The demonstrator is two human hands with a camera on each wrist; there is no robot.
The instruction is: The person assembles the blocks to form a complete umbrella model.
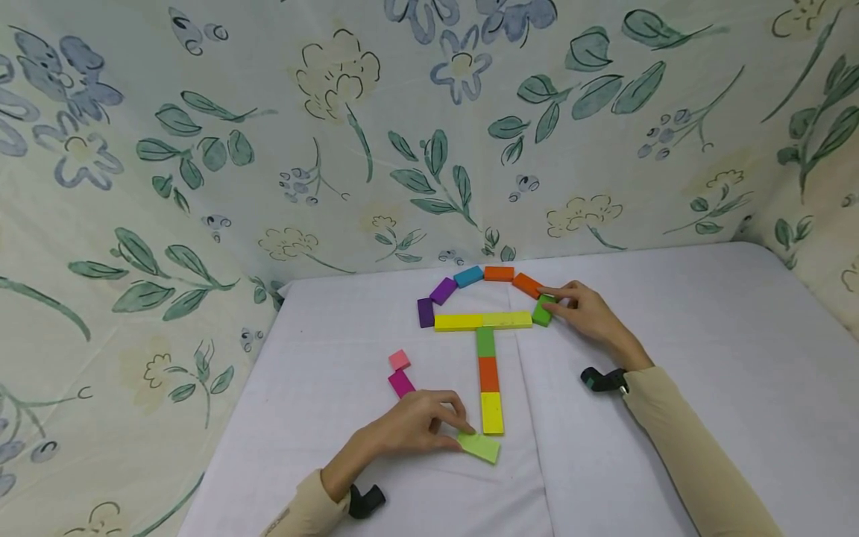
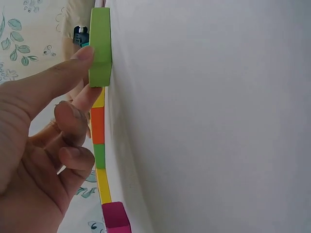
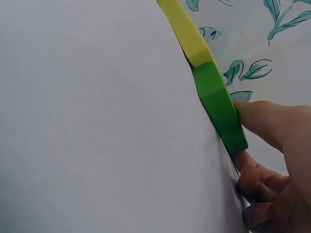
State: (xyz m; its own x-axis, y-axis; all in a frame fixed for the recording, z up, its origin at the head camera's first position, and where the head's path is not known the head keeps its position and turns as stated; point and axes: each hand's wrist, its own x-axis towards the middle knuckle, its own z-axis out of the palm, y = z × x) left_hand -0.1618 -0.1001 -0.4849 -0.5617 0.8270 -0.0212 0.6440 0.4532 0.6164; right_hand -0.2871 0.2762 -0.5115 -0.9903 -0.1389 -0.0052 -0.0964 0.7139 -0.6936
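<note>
At the foot of a column of blocks, my left hand (image 1: pixel 419 423) pinches a light green block (image 1: pixel 480 447) by its left end, thumb and forefinger on it. The left wrist view shows this light green block (image 2: pixel 100 46) up close, the other fingers curled beneath. On the right of an arc of blocks, my right hand (image 1: pixel 587 317) grips a green block (image 1: pixel 543 310) between thumb and fingers, its fingertips beside an orange block (image 1: pixel 527 285). In the right wrist view the thumb presses the side of the green block (image 3: pixel 221 107), which meets a yellow block (image 3: pixel 187 31).
Purple blocks (image 1: pixel 443 291), a blue block (image 1: pixel 468 277) and another orange block (image 1: pixel 499 274) continue the arc above a yellow row (image 1: pixel 459 322). The column holds green, orange-red (image 1: pixel 489 374) and yellow blocks. Pink (image 1: pixel 399 360) and magenta (image 1: pixel 401 383) blocks lie left on the white cloth (image 1: pixel 322 335).
</note>
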